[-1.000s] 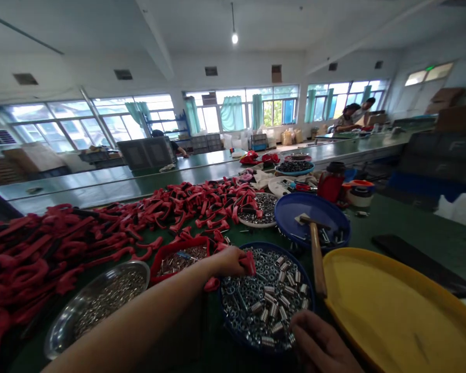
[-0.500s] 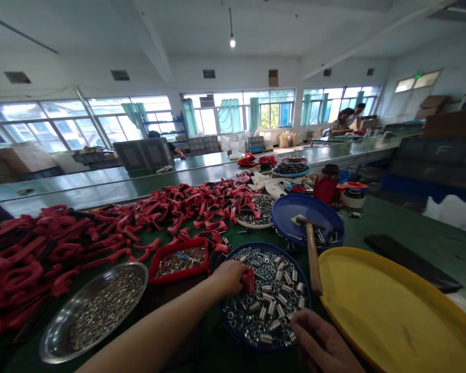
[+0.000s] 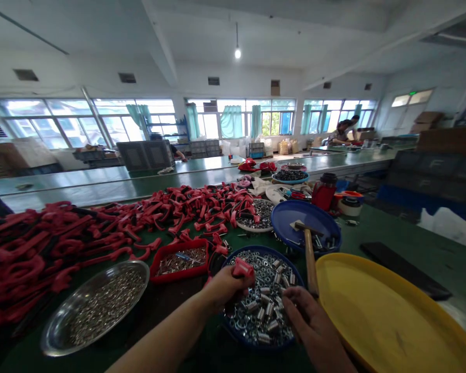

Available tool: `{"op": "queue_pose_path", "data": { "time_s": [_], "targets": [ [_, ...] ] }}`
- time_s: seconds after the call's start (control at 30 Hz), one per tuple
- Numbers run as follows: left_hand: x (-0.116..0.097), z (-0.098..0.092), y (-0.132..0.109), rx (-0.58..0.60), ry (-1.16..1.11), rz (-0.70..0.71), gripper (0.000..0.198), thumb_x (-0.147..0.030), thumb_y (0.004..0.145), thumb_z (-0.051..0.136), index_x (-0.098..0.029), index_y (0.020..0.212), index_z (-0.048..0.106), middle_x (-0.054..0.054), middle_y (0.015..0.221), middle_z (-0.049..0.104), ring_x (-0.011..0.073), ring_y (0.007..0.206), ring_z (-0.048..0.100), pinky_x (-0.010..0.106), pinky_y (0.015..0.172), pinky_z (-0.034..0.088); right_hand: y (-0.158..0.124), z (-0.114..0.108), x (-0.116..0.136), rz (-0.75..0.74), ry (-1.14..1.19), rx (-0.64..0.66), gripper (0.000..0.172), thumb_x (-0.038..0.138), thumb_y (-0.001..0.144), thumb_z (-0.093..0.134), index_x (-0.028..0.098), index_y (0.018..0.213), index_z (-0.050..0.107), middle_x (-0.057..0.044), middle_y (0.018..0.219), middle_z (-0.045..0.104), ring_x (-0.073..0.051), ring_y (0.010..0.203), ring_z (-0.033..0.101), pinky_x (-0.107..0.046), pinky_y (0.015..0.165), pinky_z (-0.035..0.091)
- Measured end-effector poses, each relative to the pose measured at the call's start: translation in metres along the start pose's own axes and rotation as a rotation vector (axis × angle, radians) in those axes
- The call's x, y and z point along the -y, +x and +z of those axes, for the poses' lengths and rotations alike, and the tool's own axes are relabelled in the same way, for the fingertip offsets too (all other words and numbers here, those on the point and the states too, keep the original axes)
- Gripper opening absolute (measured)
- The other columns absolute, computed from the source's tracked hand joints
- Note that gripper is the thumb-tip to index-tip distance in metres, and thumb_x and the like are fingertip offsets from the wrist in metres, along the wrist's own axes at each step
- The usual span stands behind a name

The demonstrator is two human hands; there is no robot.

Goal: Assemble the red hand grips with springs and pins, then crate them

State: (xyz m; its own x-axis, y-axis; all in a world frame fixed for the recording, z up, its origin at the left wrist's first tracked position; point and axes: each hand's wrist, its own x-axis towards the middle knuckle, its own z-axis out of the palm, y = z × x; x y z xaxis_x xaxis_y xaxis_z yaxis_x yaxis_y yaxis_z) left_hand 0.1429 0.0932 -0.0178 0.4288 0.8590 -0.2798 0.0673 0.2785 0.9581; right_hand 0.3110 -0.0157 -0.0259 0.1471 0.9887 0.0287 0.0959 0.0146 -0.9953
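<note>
Left hand (image 3: 225,287) pinching red rubber-coated hook (image 3: 243,268) over round blue tray (image 3: 262,247) of steel springs (image 3: 262,311); right hand (image 3: 314,324) curled, grip unclear; dark crate (image 3: 425,166) lettered F.

Springs (image 3: 272,325) and nuts (image 3: 256,264) in a bowl (image 3: 256,247)

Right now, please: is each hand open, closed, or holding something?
Left hand: closed, holding a red part.
Right hand: curled over springs, holding cannot be told.
</note>
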Motion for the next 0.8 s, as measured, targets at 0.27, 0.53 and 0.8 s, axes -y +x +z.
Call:
{"op": "queue_pose_path", "data": {
  "time_s": [0.27, 0.53, 0.8],
  "targets": [
    [0.020, 0.011, -0.056, -0.025, -0.397, -0.123, 0.038, -0.036, 0.053, 0.078, -0.014, 0.072, 0.052, -0.004, 0.056, 0.052, 0.0020, 0.041, 0.038, 0.014, 0.039, 0.028, 0.027, 0.036, 0.005, 0.088, 0.098, 0.096, 0.041, 0.059, 0.070, 0.057, 0.020, 0.078, 0.049, 0.008, 0.049, 0.041, -0.005, 0.037, 0.033, -0.017, 0.034, 0.023],
    [0.027, 0.000, -0.065, -0.065, -0.434, -0.155, 0.032, -0.030, 0.057, 0.075, -0.012, 0.073, 0.054, -0.004, 0.059, 0.051, 0.0005, 0.042, 0.038, 0.011, 0.036, 0.028, 0.016, 0.051, 0.007, 0.236, 0.283, 0.189, 0.042, 0.057, 0.068, 0.061, 0.020, 0.080, 0.045, 0.008, 0.052, 0.045, -0.002, 0.036, 0.032, -0.013, 0.033, 0.018],
    [0.034, -0.002, -0.068, -0.087, -0.666, -0.242, 0.030, -0.024, 0.060, 0.074, -0.014, 0.075, 0.050, -0.002, 0.067, 0.056, -0.0010, 0.042, 0.042, 0.007, 0.036, 0.029, 0.011, 0.061, -0.003, 0.212, 0.288, 0.106, 0.038, 0.054, 0.073, 0.059, 0.020, 0.085, 0.046, 0.006, 0.060, 0.050, -0.003, 0.043, 0.039, -0.012, 0.037, 0.026]
  ]
}}
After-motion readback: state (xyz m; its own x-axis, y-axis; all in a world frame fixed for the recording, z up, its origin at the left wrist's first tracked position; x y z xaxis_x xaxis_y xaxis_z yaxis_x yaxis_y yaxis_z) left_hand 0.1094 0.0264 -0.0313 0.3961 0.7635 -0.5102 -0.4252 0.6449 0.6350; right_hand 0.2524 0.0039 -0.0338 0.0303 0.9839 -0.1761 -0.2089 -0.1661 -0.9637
